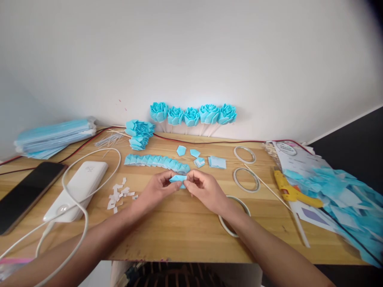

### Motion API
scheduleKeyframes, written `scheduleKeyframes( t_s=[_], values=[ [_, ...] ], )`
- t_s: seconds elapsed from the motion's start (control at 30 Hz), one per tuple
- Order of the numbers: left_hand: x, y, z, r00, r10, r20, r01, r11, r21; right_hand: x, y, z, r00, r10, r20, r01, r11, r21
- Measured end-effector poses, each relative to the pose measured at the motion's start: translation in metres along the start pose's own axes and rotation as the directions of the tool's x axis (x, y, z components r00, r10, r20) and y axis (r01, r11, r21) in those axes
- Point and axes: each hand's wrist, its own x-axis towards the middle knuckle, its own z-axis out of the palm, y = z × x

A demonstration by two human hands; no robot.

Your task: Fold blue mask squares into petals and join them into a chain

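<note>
A small folded piece of blue fabric [178,179] is pinched between my two hands over the middle of the table. My left hand [160,185] grips its left end with thumb and fingers. At the opposite end, my right hand [205,187] holds it the same way. Just behind them runs a row of overlapping folded blue petals [155,161]. Loose folded pieces [195,153] and a small stack of blue squares [217,162] lie beyond my right hand. White paper scraps [115,195] are scattered left of my left forearm.
Blue flowers on sticks [191,115] lean on the wall. Left are a phone [30,195], a white power bank [79,191] with looping cable, and a mask stack [56,135]. Right are tape rolls [246,180], a yellow glue gun [295,191] and a blue fabric heap [353,203].
</note>
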Motion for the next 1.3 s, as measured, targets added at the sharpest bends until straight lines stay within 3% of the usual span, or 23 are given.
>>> scheduleKeyframes(
  t_s=[0.2,0.33,0.43,0.53,0.7,0.9,1.03,1.3],
  values=[
    [0.0,0.0,-0.002,1.0,-0.002,-0.001,0.002,1.0,-0.007,0.001,-0.006,-0.007,1.0,-0.023,0.006,0.023,0.999,-0.025],
    [0.001,-0.003,-0.006,1.0,-0.005,-0.019,0.006,0.999,0.043,0.003,-0.014,-0.039,0.988,-0.069,-0.137,0.057,0.995,-0.087],
    [0.001,-0.003,-0.008,0.999,-0.01,-0.037,0.012,0.998,0.062,-0.003,-0.014,-0.064,0.969,-0.101,-0.224,0.044,0.968,-0.246],
    [0.001,0.0,-0.007,0.999,-0.016,-0.05,0.019,0.998,0.066,-0.017,-0.008,-0.076,0.977,-0.107,-0.186,0.017,0.903,-0.429],
    [0.0,-0.002,-0.007,0.999,-0.017,-0.035,0.019,0.998,0.055,-0.037,0.005,-0.07,0.987,-0.109,-0.12,0.002,0.748,-0.664],
    [0.0,-0.004,-0.009,0.999,-0.019,-0.028,0.02,0.999,0.042,-0.035,0.012,-0.058,0.988,-0.126,-0.085,0.028,0.7,-0.714],
    [0.0,-0.006,-0.01,1.0,-0.012,-0.001,0.012,0.999,0.047,-0.03,0.021,-0.052,0.976,-0.167,-0.141,0.027,0.734,-0.679],
    [0.0,-0.002,-0.008,0.999,-0.042,0.026,0.041,0.998,0.051,-0.028,0.038,-0.042,0.935,-0.11,-0.338,-0.082,0.859,-0.505]
  ],
)
